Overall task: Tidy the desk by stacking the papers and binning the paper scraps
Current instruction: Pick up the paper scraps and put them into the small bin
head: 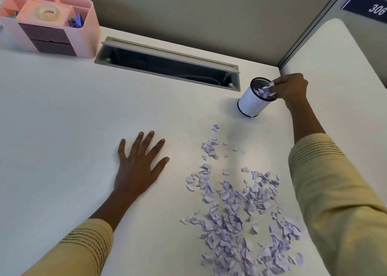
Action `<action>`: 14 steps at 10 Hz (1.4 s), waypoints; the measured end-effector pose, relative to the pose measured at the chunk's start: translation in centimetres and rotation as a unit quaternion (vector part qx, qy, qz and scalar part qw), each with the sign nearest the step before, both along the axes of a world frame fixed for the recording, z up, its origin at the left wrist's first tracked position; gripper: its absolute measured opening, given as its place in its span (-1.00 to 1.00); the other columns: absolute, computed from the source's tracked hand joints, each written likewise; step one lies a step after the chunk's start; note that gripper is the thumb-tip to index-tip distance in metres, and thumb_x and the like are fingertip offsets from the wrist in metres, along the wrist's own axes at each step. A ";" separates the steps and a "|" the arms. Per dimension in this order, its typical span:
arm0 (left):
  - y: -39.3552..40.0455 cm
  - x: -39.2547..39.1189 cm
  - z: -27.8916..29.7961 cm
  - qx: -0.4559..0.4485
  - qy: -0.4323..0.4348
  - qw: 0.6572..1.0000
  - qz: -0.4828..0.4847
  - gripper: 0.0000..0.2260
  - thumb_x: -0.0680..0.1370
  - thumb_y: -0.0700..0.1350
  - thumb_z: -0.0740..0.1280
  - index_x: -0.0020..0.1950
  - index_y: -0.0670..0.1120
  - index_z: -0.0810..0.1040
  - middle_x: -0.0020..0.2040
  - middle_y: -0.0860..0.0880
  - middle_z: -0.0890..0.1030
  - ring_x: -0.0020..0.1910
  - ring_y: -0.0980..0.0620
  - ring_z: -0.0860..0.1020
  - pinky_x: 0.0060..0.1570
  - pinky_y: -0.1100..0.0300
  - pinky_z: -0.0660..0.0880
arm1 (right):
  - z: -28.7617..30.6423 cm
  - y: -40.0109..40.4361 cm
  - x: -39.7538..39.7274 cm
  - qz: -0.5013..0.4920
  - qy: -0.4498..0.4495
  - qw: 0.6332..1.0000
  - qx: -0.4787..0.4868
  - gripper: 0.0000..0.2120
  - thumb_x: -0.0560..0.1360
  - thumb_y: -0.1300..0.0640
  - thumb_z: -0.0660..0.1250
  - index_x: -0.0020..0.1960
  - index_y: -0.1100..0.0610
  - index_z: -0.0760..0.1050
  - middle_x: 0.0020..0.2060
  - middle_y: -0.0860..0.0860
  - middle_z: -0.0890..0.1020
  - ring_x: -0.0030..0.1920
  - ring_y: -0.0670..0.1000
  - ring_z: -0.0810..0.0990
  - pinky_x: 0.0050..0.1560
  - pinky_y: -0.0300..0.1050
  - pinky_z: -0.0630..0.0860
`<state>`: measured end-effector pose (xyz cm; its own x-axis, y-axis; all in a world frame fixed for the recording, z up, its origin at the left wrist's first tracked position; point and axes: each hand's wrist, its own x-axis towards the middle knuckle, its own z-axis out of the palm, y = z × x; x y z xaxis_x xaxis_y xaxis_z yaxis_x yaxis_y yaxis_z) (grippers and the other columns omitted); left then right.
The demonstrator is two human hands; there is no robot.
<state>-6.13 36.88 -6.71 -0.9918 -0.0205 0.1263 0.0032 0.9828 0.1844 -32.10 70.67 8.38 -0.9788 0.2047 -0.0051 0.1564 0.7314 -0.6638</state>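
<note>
A small white cylindrical bin with a black mesh rim stands at the back right of the white desk. My right hand hovers over its mouth, fingers curled round a few pale purple paper scraps at the rim. My left hand lies flat on the desk with fingers spread, holding nothing. A wide scatter of torn purple scraps covers the desk between my arms, thickest near the front right. No stack of papers shows in this view.
A pink desk organiser with a tape roll and purple scraps stands at the back left. A grey cable hatch lies open along the back edge. A partition wall rises behind, and a second desk adjoins on the right.
</note>
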 end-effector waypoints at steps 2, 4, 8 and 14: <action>0.0 -0.1 0.0 0.005 0.000 1.000 -0.002 -0.49 0.56 0.24 0.02 0.44 0.07 0.38 0.50 -0.05 0.29 0.49 -0.09 0.23 0.40 -0.29 0.06 | 1.2 -0.4 1.6 0.031 0.028 0.999 -0.013 -0.79 0.32 0.22 0.48 -0.04 0.16 0.65 -0.22 0.09 0.66 -0.53 -0.27 0.53 -0.02 -0.12 0.56; 0.0 0.0 0.0 0.004 -0.010 1.000 -0.001 -0.48 0.57 0.25 -0.01 0.45 0.09 0.36 0.51 -0.04 0.27 0.50 -0.08 0.21 0.41 -0.28 0.04 | -0.4 -3.5 7.3 0.109 0.068 0.991 -0.027 -0.83 0.34 0.21 0.48 -0.08 0.22 0.66 -0.33 -0.01 0.63 -0.46 -0.32 0.49 -0.23 -0.35 0.44; -0.1 0.0 -0.1 0.004 -0.017 1.000 0.001 -0.48 0.57 0.26 -0.02 0.46 0.11 0.34 0.52 -0.02 0.25 0.51 -0.06 0.18 0.42 -0.27 0.02 | -8.9 -10.0 15.0 0.244 -0.121 0.961 0.044 -0.58 0.18 0.08 0.62 0.00 0.05 0.62 -0.07 0.01 0.43 -0.09 0.03 0.51 -0.10 -0.15 0.48; -0.1 0.0 0.0 0.006 -0.015 1.000 -0.005 -0.48 0.57 0.25 -0.01 0.46 0.09 0.35 0.51 -0.04 0.27 0.51 -0.08 0.20 0.41 -0.29 0.03 | -2.9 -4.7 10.0 0.096 -0.032 0.989 -0.104 -0.86 0.29 0.30 0.51 -0.21 0.11 0.66 -0.45 -0.01 0.65 -0.43 -0.13 0.59 -0.07 -0.03 0.58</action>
<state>-6.14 36.81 -6.66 -0.9952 -0.0120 0.0968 0.0074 0.9804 0.1969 -22.07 65.95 5.47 -0.9958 0.0034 -0.0914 0.0751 0.6002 -0.7963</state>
